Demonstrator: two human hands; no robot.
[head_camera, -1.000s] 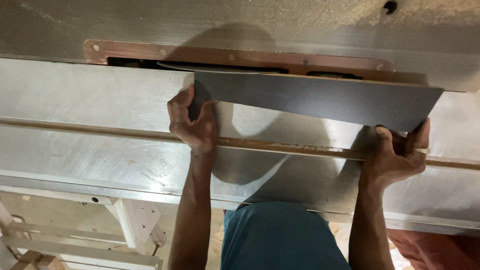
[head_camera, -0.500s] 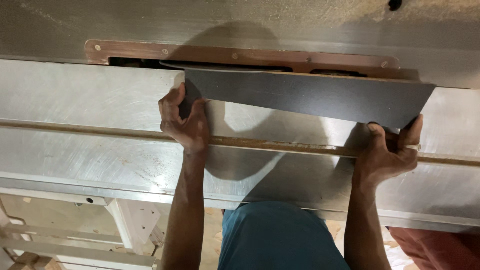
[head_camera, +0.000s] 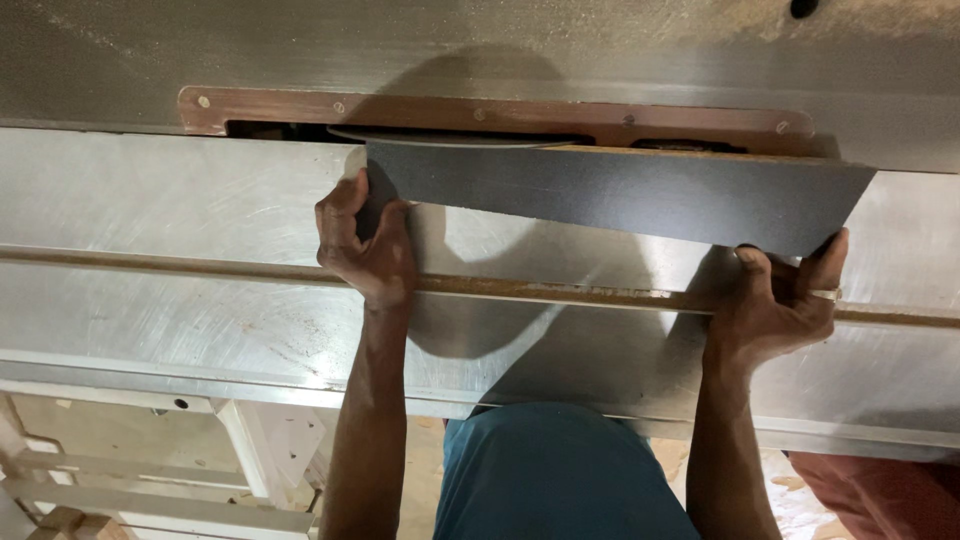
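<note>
Scuffed steel table (head_camera: 200, 210), thin grey board (head_camera: 620, 195)

1. The dark panel (head_camera: 620, 195) lies flat on the metal table (head_camera: 150, 200) and spans most of its width; both ends are taken up, the left hand (head_camera: 368, 245) with its grip at one end and the right hand (head_camera: 775, 300) at the other.
2. Just beyond the panel, the brown slot insert (head_camera: 480, 112) with its blade (head_camera: 450, 138) blocks the far edge.
3. A raised rail (head_camera: 180, 265) crosses the table under both wrists.
4. Bare table lies left of the left hand and beyond the insert.
5. Between the forearms, the table surface is open.
</note>
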